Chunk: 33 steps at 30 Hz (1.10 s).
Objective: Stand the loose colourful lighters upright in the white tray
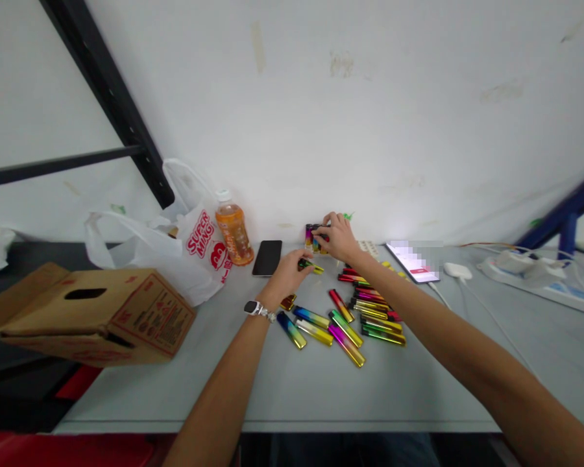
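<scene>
Lighters (346, 346) lie across the surface (150, 395); left hand (288, 275) fingers grasp one, right hand (341, 241) fingers pinch upright ones near the back edge.

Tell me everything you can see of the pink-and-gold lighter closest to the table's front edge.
The pink-and-gold lighter is a slim, straight stick with a shiny, metallic-looking surface, pink fading to gold. It lies flat and slantwise on the grey table, its pink end toward the wall and its gold end toward the front edge. A green-and-gold lighter lies alongside; whether they touch is unclear. Neither hand touches it. Any fine parts at its ends are too small to make out.
</scene>
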Available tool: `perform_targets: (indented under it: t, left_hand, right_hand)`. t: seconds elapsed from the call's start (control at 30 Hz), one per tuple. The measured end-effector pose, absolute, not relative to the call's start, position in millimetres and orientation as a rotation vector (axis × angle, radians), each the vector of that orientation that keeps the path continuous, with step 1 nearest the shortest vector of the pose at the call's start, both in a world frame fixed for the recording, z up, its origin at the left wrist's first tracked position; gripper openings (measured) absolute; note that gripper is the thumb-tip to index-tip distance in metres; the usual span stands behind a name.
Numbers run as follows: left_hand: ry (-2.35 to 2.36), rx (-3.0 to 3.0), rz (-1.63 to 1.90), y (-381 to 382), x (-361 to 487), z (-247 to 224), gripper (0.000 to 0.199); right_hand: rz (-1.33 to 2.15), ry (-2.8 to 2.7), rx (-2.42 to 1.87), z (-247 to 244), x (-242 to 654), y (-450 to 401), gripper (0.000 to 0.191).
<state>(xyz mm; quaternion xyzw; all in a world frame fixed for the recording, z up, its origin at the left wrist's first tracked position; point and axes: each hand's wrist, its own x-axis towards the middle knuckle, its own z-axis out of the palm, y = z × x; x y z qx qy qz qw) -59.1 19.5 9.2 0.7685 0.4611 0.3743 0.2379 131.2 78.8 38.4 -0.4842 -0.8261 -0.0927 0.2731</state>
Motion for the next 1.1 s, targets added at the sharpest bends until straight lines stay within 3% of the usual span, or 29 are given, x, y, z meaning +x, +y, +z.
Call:
perform_targets:
  t: [0.2, 0.3, 0.53, 0.67, 0.83, 0.93, 1.1]
  left_hand:
    - [1.24, 1.871, 1.255, 22.9, -50.7, 7.6, 0.035]
    - [1.195, 1.795, 1.342, 21.8, -45.5, 8.6, 0.038]
    - [1.084, 1.908, 1.369, 5.4, -30.6, 21.0, 0.033]
    - [1.047, 2.055, 1.355, -4.1, -21.7, 24.6, 0.026]
    - [0.992, 2.13, 1.308, -8.7, -20.2, 26.4, 0.028]
    - [1.057, 2.159, 1.273, -4.6, -24.3, 23.0, 0.016]
    - [1.14, 2.303, 1.167, 5.1, -29.3, 12.6, 0.022]
  right_hand:
    - [-0.272, -2.185, -1.353, 36.9, 132.8, 60.9, 0.04]
    - [-0.115, -2.067, -1.281, 34.9, 130.7, 43.2, 0.049]
    - [1.12, -1.467, -1.058, 24.5, 121.2, -4.2, 0.064]
    - [1.539, -1.199, -0.953, 17.7, 118.1, -21.3, 0.064]
    - [1.661, -0.918, -0.958, 16.5, 120.3, -29.4, 0.061]
    - [1.569, -0.864, -1.02, 19.2, 121.4, -30.9, 0.055]
    - [1.412, -0.817, -1.103, 23.8, 119.6, -34.2, 0.045]
